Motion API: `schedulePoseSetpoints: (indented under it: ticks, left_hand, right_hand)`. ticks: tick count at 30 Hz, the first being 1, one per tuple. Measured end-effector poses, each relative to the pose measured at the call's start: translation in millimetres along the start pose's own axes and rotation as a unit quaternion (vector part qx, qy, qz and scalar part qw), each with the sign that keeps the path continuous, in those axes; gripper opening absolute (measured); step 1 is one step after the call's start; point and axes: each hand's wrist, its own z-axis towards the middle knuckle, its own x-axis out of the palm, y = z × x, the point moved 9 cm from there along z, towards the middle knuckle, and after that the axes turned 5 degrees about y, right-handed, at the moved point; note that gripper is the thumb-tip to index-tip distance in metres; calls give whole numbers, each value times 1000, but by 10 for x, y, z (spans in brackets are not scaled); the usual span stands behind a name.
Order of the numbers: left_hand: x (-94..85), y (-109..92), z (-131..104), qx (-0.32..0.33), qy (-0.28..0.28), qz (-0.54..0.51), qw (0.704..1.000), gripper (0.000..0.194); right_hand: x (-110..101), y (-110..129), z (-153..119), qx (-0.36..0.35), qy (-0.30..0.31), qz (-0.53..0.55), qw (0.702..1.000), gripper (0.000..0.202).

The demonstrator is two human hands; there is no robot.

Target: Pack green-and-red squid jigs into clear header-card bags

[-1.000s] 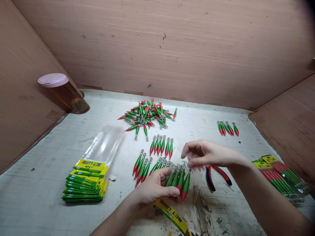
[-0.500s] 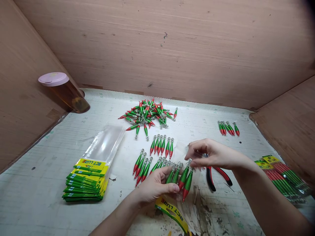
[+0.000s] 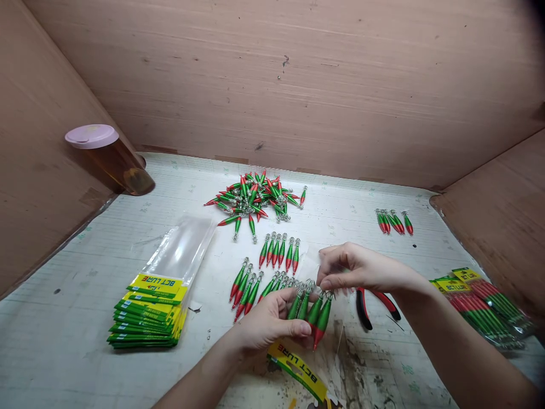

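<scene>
My left hand (image 3: 272, 322) grasps glossy green-and-red, spindle-shaped, metal-hooked lures (image 3: 322, 318). My right hand (image 3: 356, 267) curls at their hooked ends; I cannot tell what it grips.

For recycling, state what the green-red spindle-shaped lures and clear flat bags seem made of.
Green-red spindle-shaped lures: perhaps plastic with glossy metallic finish, by their highlights; metal isn't ruled out. Clear flat bags: likely smooth plastic film, see-through with bright glare.
</scene>
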Motion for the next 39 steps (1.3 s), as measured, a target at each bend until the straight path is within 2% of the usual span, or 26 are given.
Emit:
schedulePoseSetpoints:
  ticks: [6, 11, 17, 20, 22, 29, 32, 36, 39]
  left_hand:
    - [-8, -10, 0, 2, -7, 7, 1000, 43]
    - [7, -19, -8, 4, 0, -2, 1000, 39]
    - [14, -11, -1, 7, 6, -18, 1000, 47]
    - [-11, 9, 2, 5, -1, -29, 1000, 43]
    - [-29, 21, 1, 2, -7, -34, 999, 38]
    - [13, 5, -13, -10, -9, -28, 1000, 29]
    - [34, -11, -17, -8, -6, -23, 1000, 33]
    - [-24, 7, -13, -9, -31, -32, 999, 37]
    - [-26, 1, -3, -4, -23, -38, 999, 40]
  right_hand:
    - [27, -122, 8, 50, -33, 43, 997, 33]
    - [27, -123, 20, 36, -53, 57, 996, 35]
    - [10, 31, 18, -9, -45, -53, 998, 42]
    - [-38, 64, 11, -13, -69, -84, 994, 46]
    - [-59, 76, 16, -15, -84, -93, 992, 41]
    - [39, 194, 59, -69, -45, -92, 992, 21]
    - [42, 202, 55, -76, -40, -83, 993, 22]
    - [65, 197, 53, -81, -31, -76, 993, 26]
    - [87, 185, 65, -77, -21, -77, 994, 29]
